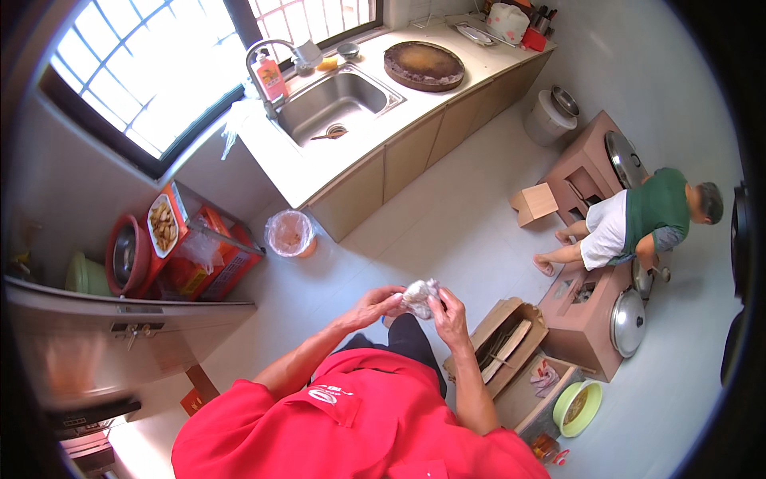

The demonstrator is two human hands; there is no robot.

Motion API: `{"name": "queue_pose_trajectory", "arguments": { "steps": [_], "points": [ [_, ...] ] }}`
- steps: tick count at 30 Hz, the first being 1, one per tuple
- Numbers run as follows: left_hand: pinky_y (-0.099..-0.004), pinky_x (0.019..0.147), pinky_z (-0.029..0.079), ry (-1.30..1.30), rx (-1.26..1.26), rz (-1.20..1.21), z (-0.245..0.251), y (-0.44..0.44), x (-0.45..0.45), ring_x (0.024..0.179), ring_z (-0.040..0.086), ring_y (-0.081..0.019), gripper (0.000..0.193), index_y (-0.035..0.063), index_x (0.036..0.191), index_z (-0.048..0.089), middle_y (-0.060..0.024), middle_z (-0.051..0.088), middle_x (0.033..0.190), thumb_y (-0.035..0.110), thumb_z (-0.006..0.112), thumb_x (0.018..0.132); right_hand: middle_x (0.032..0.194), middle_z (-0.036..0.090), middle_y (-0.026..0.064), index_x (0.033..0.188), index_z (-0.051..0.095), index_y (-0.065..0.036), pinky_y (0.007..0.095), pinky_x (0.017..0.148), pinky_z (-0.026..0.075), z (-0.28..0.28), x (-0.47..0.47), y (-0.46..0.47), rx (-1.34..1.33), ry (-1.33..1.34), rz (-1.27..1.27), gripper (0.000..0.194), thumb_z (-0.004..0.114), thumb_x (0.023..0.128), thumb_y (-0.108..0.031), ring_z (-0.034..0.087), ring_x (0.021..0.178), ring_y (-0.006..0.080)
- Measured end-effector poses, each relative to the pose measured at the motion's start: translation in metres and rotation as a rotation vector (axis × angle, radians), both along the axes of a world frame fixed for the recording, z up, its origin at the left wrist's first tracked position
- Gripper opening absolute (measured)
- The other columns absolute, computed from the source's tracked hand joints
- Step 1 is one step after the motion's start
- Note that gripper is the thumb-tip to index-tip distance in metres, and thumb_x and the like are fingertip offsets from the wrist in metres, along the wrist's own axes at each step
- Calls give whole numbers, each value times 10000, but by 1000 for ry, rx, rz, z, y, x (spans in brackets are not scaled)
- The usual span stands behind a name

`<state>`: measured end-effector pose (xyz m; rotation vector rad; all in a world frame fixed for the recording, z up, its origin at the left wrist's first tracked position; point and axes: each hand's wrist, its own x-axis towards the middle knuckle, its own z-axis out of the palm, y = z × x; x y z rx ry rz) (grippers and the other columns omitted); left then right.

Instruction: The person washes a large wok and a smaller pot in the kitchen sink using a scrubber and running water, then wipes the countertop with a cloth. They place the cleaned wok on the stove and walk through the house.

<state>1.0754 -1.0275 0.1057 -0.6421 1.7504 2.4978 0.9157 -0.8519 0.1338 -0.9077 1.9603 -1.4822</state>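
Both my hands hold a small crumpled whitish bundle (420, 298) in front of my body, above the floor. Whether it is cloth or thin plastic, I cannot tell. My left hand (380, 306) pinches its left side between thumb and fingers. On its right side, the fingers and thumb of my right hand (447, 314) are closed on it. What the bundle may contain is hidden.
Ahead stands a counter (335, 176) with a steel sink (335, 108) and a round chopping board (423, 66). A lined bin (291, 233) is at its near corner. To the right, a person (649, 215) bends over a stove (583, 317) near a cardboard box (508, 311).
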Motion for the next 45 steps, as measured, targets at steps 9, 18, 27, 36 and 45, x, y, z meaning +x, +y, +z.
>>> {"name": "queue_pose_trajectory", "arguments": {
  "steps": [9,18,27,36,45],
  "points": [
    [-243,673,486,-182,-454,380,46,-159,-79,794,602,-53,173,-4,1051,737,3,708,876,133,766,950,918,614,98,959,655,5,354,675,495,29,-147,-223,-31,244,99,153,684,941,-144,619,749,255],
    [-252,834,498,57,-296,646,57,-316,-149,925,620,-88,234,-1,1155,652,-23,697,1027,194,678,1027,858,663,12,1053,699,-23,253,552,484,17,-230,-403,-7,-348,176,270,666,950,-270,585,711,77],
    [-310,970,487,241,-68,435,118,-394,-278,1060,638,-123,287,46,1224,592,-51,689,1130,137,713,980,1375,590,97,1587,373,-159,383,892,559,19,-299,-462,21,-528,423,711,611,1011,-499,608,1203,201],
    [-345,914,555,149,-439,98,111,-419,-407,1028,669,-189,367,-5,1296,598,-113,682,1140,83,718,962,1279,672,114,1427,545,0,352,1008,541,1,-403,-514,-425,-1214,255,448,474,1058,-244,662,1166,204],
    [-366,927,570,-286,-318,337,52,-444,-513,1126,676,-233,437,33,1406,593,-148,689,1271,96,659,979,1402,606,73,1498,501,-63,375,1082,454,-10,-731,-504,-491,-571,-277,456,541,1073,-221,562,1276,181]
  ]
}}
